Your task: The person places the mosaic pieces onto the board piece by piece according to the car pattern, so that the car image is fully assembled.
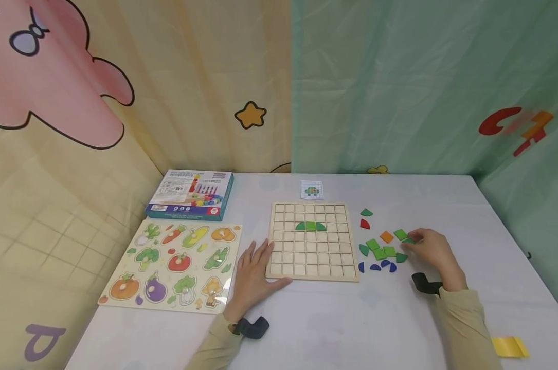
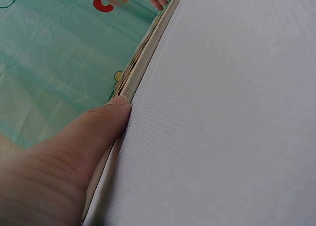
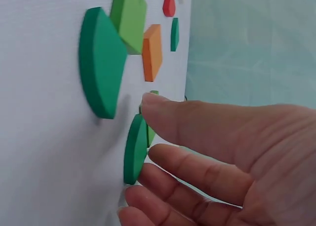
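Note:
My left hand (image 1: 254, 275) lies with its fingers straight at the near-left corner of a wooden grid board (image 1: 313, 257). Its thumb (image 2: 106, 118) presses along the board's near edge. On the grid, a green square (image 1: 310, 226) has a green quarter-circle at each side. To the right of the board, my right hand (image 1: 430, 250) pinches a green quarter-circle piece (image 3: 136, 149) between thumb and index finger, low over the table. Just beyond that piece lies a light green square (image 1: 400, 235). Another green quarter-circle (image 3: 101, 63) lies nearer the right wrist camera.
Several loose pieces lie between board and right hand: green squares (image 1: 379, 254), an orange square (image 1: 387, 237), a red quarter-circle (image 1: 364, 224) and blue half-circles (image 1: 375, 267). A pattern card (image 1: 311, 190) is behind the board. At left are a vegetable puzzle (image 1: 167, 280) and a box (image 1: 188, 195).

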`<action>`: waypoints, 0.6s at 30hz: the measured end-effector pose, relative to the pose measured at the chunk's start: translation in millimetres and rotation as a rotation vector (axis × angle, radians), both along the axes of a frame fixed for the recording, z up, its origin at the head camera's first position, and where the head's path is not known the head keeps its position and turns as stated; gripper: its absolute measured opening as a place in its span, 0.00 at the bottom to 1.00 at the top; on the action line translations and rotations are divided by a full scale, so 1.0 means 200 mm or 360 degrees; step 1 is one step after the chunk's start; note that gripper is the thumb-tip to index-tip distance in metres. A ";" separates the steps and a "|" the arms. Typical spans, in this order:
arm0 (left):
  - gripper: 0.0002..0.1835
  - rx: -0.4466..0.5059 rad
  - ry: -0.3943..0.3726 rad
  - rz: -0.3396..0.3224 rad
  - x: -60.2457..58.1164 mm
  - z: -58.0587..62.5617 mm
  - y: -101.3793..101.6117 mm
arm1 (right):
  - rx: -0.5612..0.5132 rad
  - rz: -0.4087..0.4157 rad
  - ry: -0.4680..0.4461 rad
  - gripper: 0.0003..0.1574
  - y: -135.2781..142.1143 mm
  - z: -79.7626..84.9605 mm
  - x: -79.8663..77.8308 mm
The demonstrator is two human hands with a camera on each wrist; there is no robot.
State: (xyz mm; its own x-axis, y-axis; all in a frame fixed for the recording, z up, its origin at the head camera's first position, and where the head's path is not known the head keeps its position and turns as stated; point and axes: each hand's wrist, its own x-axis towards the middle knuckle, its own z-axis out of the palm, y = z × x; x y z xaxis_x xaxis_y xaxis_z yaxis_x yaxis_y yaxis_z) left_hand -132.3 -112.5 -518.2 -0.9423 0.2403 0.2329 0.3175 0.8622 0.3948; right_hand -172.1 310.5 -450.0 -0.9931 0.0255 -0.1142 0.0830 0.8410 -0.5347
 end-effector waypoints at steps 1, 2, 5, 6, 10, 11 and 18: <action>0.54 0.0001 0.0003 -0.0001 0.00 0.00 0.00 | 0.0004 -0.0003 -0.0007 0.27 0.00 0.00 0.00; 0.54 0.0004 0.0005 -0.0002 0.00 0.00 0.00 | 0.0007 -0.0009 -0.0008 0.26 0.00 -0.01 0.00; 0.54 0.0003 0.0008 -0.0001 -0.01 0.00 0.00 | 0.0008 -0.0026 0.0016 0.25 0.00 -0.02 0.01; 0.54 0.0002 0.0006 -0.0002 -0.01 0.00 0.00 | 0.0008 -0.0035 0.0025 0.24 0.00 -0.02 0.01; 0.54 0.0000 0.0000 -0.0006 -0.01 -0.01 0.00 | 0.0026 -0.0052 0.0063 0.21 0.00 -0.03 0.02; 0.54 0.0004 0.0001 -0.0008 -0.01 -0.01 0.00 | 0.0033 -0.0055 0.0068 0.21 0.00 -0.03 0.02; 0.54 0.0015 0.0016 -0.0011 -0.01 -0.01 0.00 | 0.0026 -0.0082 0.0089 0.17 0.01 -0.04 0.04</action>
State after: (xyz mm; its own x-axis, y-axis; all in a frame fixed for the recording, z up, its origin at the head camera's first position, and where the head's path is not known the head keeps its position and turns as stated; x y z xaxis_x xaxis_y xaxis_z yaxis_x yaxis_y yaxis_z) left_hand -133.4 -112.8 -519.4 -0.9382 0.2447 0.2447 0.3275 0.8563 0.3994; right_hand -163.8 312.2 -458.2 -0.9953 0.0781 -0.0574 0.0966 0.8451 -0.5259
